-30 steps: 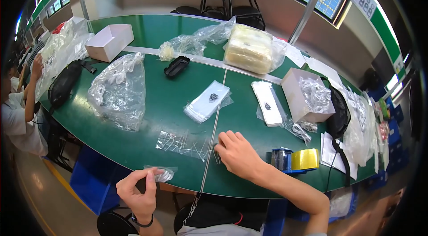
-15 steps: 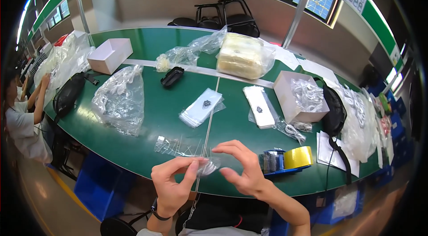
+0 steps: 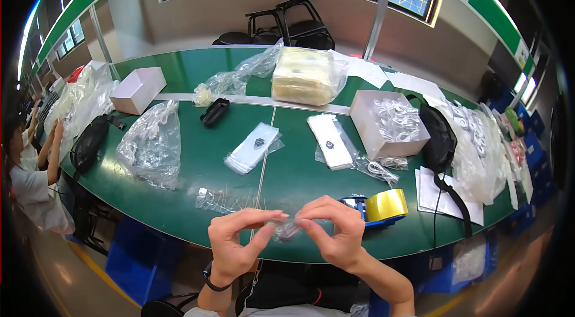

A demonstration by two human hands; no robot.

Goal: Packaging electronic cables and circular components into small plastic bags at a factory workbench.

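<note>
A small clear plastic bag [image 3: 288,232] is held between my hands above the table's near edge, with a pale coiled item inside that I cannot make out fully. The thumb and fingertips of my left hand [image 3: 238,245] pinch its left side. My right hand [image 3: 335,234] pinches its right side close by. Just beyond my left hand lies a clear plastic strip [image 3: 223,200] with thin pieces on or in it. Past the hands rest a stack of flat clear bags [image 3: 253,149] and a stack of white sleeves [image 3: 330,142].
A blue tape dispenser with yellow tape [image 3: 386,205] stands right of my right hand. Behind it a white box [image 3: 367,129] holds bagged white cables. A large plastic bag [image 3: 153,146], black case [image 3: 214,112] and wrapped bundle [image 3: 304,77] occupy the table. A co-worker [image 3: 33,182] works far left.
My right hand has moved left and its spread fingers have closed on the bag's right side. My left hand keeps its pinch. The surroundings have shifted a little left in view.
</note>
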